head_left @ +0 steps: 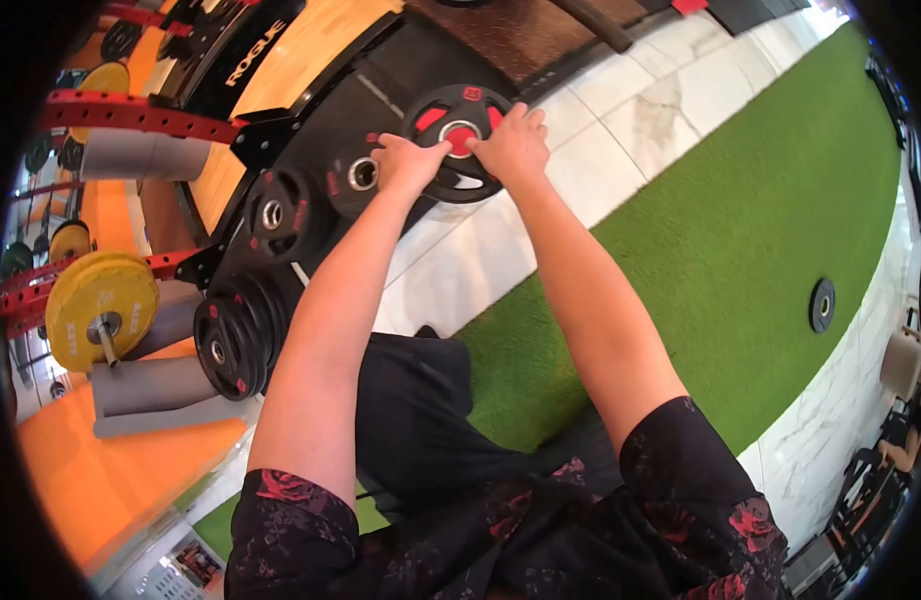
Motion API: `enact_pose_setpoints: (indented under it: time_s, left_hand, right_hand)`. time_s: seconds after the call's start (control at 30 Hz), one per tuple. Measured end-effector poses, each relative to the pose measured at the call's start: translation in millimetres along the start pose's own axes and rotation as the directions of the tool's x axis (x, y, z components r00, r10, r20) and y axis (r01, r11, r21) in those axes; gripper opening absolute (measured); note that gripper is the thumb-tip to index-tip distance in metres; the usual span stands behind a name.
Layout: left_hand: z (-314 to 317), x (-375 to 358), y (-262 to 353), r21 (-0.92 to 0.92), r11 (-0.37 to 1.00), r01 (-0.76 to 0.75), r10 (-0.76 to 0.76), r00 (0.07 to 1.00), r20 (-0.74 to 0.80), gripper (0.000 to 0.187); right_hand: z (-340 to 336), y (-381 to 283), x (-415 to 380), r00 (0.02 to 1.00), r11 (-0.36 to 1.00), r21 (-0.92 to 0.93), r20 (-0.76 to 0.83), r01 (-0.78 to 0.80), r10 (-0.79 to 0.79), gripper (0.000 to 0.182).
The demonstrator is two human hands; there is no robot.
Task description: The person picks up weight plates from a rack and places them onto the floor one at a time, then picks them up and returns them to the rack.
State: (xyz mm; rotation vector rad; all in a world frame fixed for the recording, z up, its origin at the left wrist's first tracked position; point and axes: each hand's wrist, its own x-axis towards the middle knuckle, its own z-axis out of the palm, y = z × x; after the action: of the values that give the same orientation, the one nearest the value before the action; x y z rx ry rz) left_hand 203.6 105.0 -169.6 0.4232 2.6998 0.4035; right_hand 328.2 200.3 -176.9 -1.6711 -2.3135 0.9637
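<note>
A black weight plate (449,108) with red patches and a metal-ringed centre is between my hands, its face turned toward me. My left hand (411,165) grips its left side, the thumb reaching toward the centre ring. On the opposite side, my right hand (513,148) has its thumb by the ring and its fingers at the upper right edge. The fingertips behind the plate are hidden. Just left of my left hand stands another black plate (348,180) with a metal hub, partly covered by that hand.
More black plates (277,215) stand along the rack, with a stack (221,345) lower down. A barbell carries a yellow plate (101,310) at left. Green turf (701,260) lies right, with a small black plate (822,305) on it. Someone sits at far right.
</note>
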Motion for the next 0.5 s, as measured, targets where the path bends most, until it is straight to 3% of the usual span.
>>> enact_pose_setpoints:
  time_s: [0.23,0.5]
  left_hand:
    - [-65.2,72.9,-116.1,-0.130,0.981,0.142,-0.142,0.990,0.013,0.106]
    - [-54.3,111.4,-178.4,-0.061,0.974,0.219,-0.214,0.974,0.073,0.108]
  right_hand:
    - [93.4,-125.5,-13.6,0.985,0.983,-0.109,0.113,0.145,-0.132,0.090]
    - [151.5,-149.6,-16.2,0.972,0.961,-0.218,0.197,0.168,-0.125,0.091]
